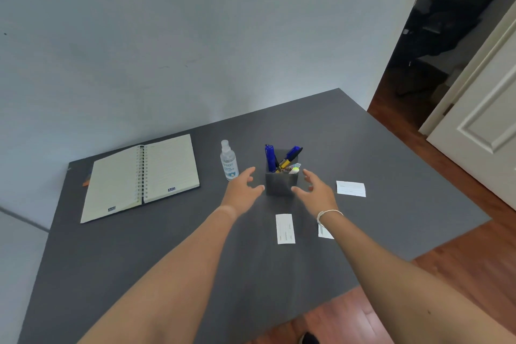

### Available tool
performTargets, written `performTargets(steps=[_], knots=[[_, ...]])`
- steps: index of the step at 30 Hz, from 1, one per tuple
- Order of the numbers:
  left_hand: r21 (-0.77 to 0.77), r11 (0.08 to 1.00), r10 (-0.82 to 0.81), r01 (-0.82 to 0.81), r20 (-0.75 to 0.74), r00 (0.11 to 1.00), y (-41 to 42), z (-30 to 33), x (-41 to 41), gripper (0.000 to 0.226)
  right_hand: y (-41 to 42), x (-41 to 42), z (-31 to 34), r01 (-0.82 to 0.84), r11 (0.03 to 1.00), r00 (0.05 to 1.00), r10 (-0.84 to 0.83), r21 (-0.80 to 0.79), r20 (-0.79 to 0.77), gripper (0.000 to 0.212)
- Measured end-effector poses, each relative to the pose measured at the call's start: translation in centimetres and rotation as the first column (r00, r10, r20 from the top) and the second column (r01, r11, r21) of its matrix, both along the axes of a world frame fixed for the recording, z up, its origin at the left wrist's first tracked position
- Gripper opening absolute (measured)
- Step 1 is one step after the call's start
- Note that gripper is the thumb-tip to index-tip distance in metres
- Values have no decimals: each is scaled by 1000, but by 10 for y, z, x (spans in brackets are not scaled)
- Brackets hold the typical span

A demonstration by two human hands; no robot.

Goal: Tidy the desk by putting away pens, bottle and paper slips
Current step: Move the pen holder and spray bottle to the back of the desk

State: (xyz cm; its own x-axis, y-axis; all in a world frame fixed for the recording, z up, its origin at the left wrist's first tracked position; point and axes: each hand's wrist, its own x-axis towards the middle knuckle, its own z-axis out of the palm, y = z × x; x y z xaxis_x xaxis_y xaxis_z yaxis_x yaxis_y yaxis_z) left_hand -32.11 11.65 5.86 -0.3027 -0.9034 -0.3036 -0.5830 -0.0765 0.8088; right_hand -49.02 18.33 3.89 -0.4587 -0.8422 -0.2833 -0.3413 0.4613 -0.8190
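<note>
Bare hands (242,190) (317,193) spread, flanking grey pen holder (280,184).

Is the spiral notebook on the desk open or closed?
Open. The notebook lies flat, two lined pages spread either side of its spiral binding, left of the bottle.

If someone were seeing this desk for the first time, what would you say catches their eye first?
Two open hands, left hand and right hand, flank a grey pen holder full of pens mid-desk. To the left lie an open notebook and a clear spray bottle; white paper slips lie nearer the front edge and to the right.
</note>
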Motion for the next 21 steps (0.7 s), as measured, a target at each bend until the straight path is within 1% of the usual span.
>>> performTargets(steps=[7,10,12,16,21], knots=[[59,998,15,-17,26,1000,-10,-14,-23,69,-21,-15,-15,-114,992,991,110,50,74,68],[75,997,23,-26,44,999,-9,-20,-31,70,-25,-20,-21,-166,984,983,161,62,82,68],[84,995,43,-45,25,999,-7,-24,-35,67,-27,-23,-23,-186,980,979,179,68,98,67],[62,992,109,-109,6,994,-5,-27,-46,49,-30,-26,-24,-214,975,972,206,62,117,64],[42,982,183,-183,15,983,-4,-28,-53,46,-37,-30,-21,-225,972,970,218,62,107,58]])
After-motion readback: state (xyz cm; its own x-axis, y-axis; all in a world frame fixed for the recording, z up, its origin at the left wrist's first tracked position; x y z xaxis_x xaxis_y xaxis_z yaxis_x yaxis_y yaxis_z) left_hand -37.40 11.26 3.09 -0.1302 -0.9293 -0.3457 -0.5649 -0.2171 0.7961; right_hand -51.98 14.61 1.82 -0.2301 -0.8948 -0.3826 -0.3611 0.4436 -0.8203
